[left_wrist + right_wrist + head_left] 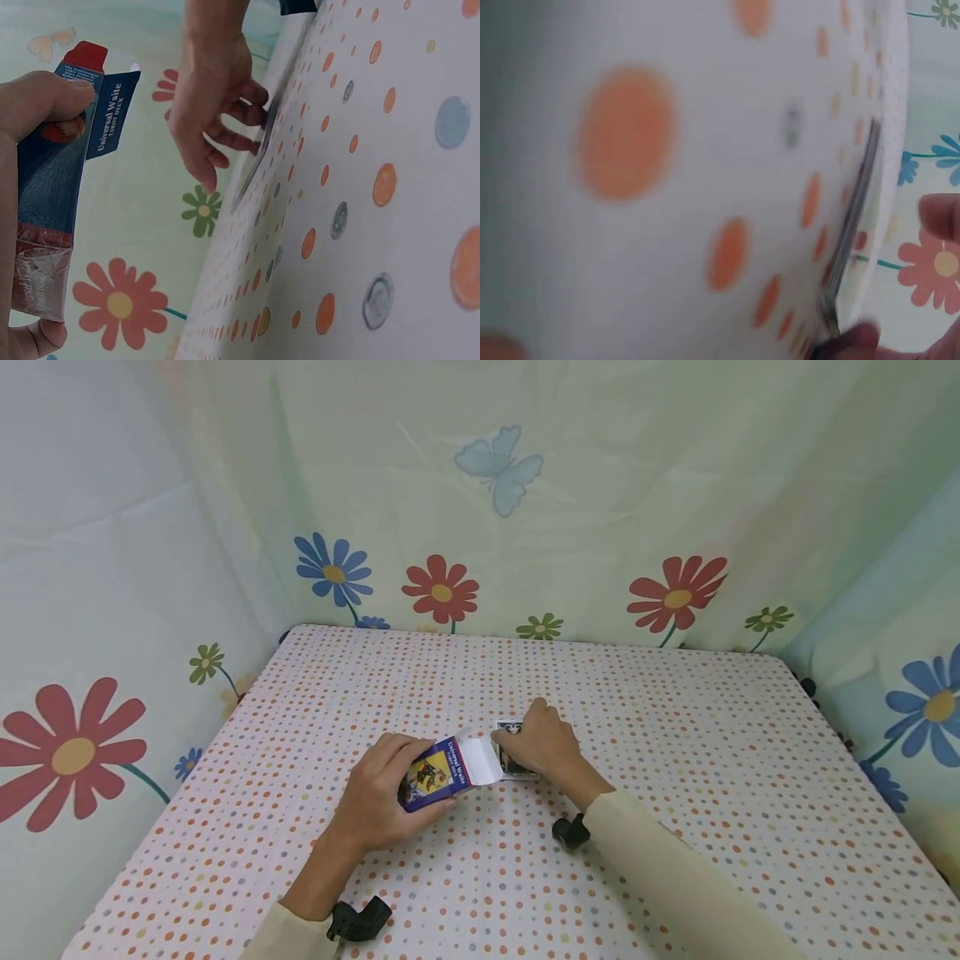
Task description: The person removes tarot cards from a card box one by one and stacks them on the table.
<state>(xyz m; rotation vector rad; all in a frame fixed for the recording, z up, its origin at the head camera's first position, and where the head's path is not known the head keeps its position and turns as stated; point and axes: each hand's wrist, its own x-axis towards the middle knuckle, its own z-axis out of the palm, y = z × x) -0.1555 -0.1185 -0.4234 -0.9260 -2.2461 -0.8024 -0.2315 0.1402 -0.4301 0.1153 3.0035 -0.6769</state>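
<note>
My left hand grips a blue tarot deck box above the table, fingers on one side and thumb on the other. Its white-lined end flap stands open toward the right. In the left wrist view, the box reads "Universal Waite Tarot Deck". My right hand hovers over a thin stack of cards with a dark pattern and white border, partly hidden under it. From the left wrist, its fingertips touch the cards' edge while the thumb hangs apart. The cards lie low on the cloth in the right wrist view.
A dotted cloth covers the table. Curtains with printed flowers and a butterfly enclose the back and sides. A black wrist camera sits on the left wrist, another on the right.
</note>
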